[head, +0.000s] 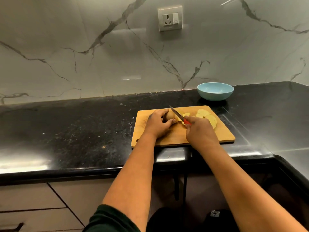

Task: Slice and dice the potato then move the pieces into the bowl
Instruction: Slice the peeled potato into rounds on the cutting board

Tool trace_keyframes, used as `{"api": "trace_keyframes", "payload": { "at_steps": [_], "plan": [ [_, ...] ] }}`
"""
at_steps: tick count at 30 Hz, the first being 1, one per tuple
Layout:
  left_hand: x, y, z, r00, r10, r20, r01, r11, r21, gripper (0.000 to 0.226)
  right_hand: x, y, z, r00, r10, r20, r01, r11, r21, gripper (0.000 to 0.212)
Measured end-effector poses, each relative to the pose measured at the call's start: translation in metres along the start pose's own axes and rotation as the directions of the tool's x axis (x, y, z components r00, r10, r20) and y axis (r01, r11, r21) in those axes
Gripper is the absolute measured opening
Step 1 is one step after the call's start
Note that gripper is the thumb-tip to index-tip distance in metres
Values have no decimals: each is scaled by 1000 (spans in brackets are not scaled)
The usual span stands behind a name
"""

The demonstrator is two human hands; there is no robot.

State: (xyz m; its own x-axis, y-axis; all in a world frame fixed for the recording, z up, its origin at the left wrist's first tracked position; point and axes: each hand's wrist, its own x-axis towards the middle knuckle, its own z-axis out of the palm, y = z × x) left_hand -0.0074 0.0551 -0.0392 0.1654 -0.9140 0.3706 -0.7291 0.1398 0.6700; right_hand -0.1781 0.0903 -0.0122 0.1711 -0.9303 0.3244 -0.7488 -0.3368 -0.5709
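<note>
A wooden cutting board [167,139] lies on the black counter. On it my left hand [158,124] grips the uncut part of a brown potato [170,116]. My right hand [201,132] holds a red-handled knife [176,113]; its blade rests against the potato's cut end. Several pale yellow slices [208,117] lie on the board to the right of the blade, partly behind my right hand. A light blue bowl [215,91] stands beyond the board, near the wall, and looks empty.
The black stone counter [75,131] stretches left of the board and turns a corner at the right. A marble-look wall with a socket [170,18] rises behind. Drawers [33,206] sit under the counter's front edge.
</note>
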Motion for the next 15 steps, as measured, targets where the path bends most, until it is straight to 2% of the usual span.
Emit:
{"api": "trace_keyframes", "payload": {
  "at_steps": [7,11,15],
  "plan": [
    [3,-2,2,1000,-7,-16,7,1000,-1,59,-5,-12,16,993,-113,-34,96,943,-319,48],
    [4,-3,3,1000,5,-23,-5,1000,-1,58,4,-24,18,994,-107,-25,91,928,-362,40],
    [4,-2,3,1000,-3,-24,3,1000,-5,56,13,-34,14,997,-58,42,69,947,-315,25]
  ]
}}
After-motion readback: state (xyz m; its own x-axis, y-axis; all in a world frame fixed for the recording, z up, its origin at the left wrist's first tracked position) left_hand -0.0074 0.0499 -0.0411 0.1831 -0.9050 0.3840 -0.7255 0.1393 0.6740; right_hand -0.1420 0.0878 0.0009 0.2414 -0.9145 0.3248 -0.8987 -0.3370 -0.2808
